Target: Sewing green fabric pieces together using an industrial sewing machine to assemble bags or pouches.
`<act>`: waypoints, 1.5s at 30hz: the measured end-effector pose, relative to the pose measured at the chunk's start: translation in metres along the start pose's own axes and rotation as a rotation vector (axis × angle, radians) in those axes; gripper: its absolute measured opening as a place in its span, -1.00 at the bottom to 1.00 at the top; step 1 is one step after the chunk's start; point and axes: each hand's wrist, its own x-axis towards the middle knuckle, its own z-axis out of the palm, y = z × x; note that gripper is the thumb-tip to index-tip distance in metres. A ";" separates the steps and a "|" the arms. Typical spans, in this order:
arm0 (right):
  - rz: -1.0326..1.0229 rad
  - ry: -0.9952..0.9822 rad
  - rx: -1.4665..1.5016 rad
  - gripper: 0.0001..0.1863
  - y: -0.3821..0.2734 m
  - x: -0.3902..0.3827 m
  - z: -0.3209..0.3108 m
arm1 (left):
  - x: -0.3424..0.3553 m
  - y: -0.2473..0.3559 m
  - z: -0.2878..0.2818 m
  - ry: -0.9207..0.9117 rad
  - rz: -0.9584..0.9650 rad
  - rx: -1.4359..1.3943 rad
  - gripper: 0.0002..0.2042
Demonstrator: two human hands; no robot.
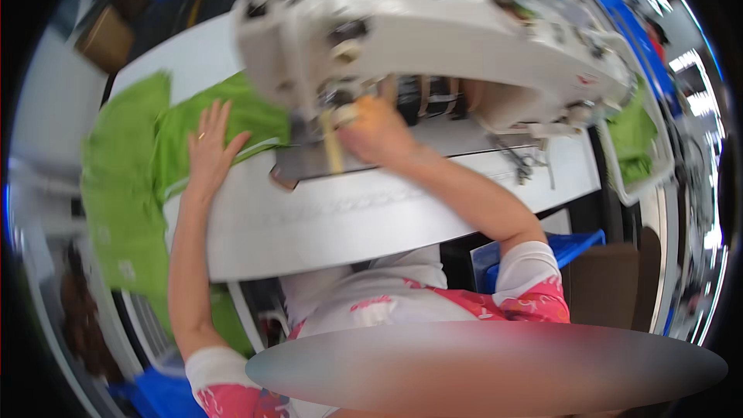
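My left hand (210, 143) lies flat with its fingers spread on a bright green piece of fabric (128, 159) at the left of the sewing table. The fabric's pale edge runs toward the needle area of a white sewing machine (441, 27). Close beside the needle, my right hand (374, 133) is curled, its fingers blurred and partly hidden. What it holds, if anything, does not show. A yellow strip (333, 149) runs down just left of that hand, over the machine's metal plate; I cannot tell whether they touch.
Scissors (524, 167) lie at the right of the white table (255, 244). Beyond them, a pale bin (660, 156) holds more green fabric (632, 135). Green fabric hangs off the table's left side. A blue bin (580, 246) and a brown box (604, 282) stand below right.
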 end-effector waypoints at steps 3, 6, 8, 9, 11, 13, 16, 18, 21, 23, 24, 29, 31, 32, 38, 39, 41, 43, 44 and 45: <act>-0.052 -0.022 -0.076 -0.86 0.014 -0.015 0.005 | -0.066 0.028 -0.003 -0.128 0.152 -0.060 -0.31; -0.124 0.043 -0.085 -0.86 0.020 -0.020 0.006 | -0.122 0.057 0.005 -0.210 0.152 -0.081 -0.26; -0.207 0.054 0.015 -0.79 0.020 -0.020 0.006 | -0.133 0.068 0.008 -0.164 0.203 -0.153 -0.20; -0.207 0.038 0.033 -0.79 0.012 -0.022 0.009 | -0.131 0.070 0.010 -0.116 0.211 -0.188 -0.16; -0.024 -0.014 0.354 -0.69 -0.010 -0.029 0.016 | -0.132 0.073 0.018 -0.085 0.188 -0.239 -0.14; 0.026 -0.053 0.275 -0.65 -0.032 -0.019 0.017 | -0.135 0.072 0.020 -0.052 0.178 -0.285 -0.13; 0.158 -0.149 0.135 -0.55 -0.052 0.008 0.017 | -0.138 0.069 0.019 0.041 0.230 -0.194 -0.11; 0.335 -0.569 0.257 -0.62 -0.050 0.021 0.020 | -0.139 0.070 0.019 0.077 0.235 -0.194 -0.11; 0.397 -0.462 0.541 -0.73 -0.048 0.014 0.023 | -0.140 0.070 0.020 0.097 0.239 -0.195 -0.11; 0.594 -0.416 0.788 -0.76 -0.056 0.007 0.016 | -0.142 0.070 0.020 0.097 0.241 -0.197 -0.12; 0.788 -0.353 1.031 -0.77 -0.060 0.006 0.010 | -0.142 0.070 0.019 0.102 0.247 -0.195 -0.12; 0.739 -0.589 0.910 -0.83 -0.065 -0.010 0.003 | -0.148 0.071 0.014 0.080 0.253 -0.206 -0.14; 0.651 -0.540 0.872 -0.85 -0.063 -0.016 0.011 | -0.142 0.076 0.008 0.087 0.269 -0.222 -0.15; 0.650 -0.478 0.924 -0.82 -0.060 -0.020 0.015 | -0.141 0.081 0.005 0.071 0.225 -0.184 -0.20; 0.795 -0.286 1.249 -0.85 -0.067 -0.018 0.007 | -0.119 0.128 0.016 0.437 0.057 -0.380 -0.54; 0.821 -0.263 1.297 -0.87 -0.067 -0.020 0.003 | -0.114 0.136 0.022 0.483 0.027 -0.487 -0.54; 0.837 -0.201 1.380 -0.89 -0.075 -0.023 -0.005 | -0.111 0.146 0.019 0.533 0.007 -0.610 -0.57; 0.908 -0.192 1.424 -0.91 -0.070 -0.032 -0.011 | -0.103 0.154 0.017 0.484 0.084 -0.658 -0.59; 0.914 -0.185 1.542 -0.87 -0.072 -0.031 -0.014 | -0.101 0.156 0.018 0.489 0.095 -0.666 -0.64; 0.872 -0.181 1.565 -0.81 -0.073 -0.031 -0.013 | -0.101 0.156 0.019 0.501 0.110 -0.705 -0.67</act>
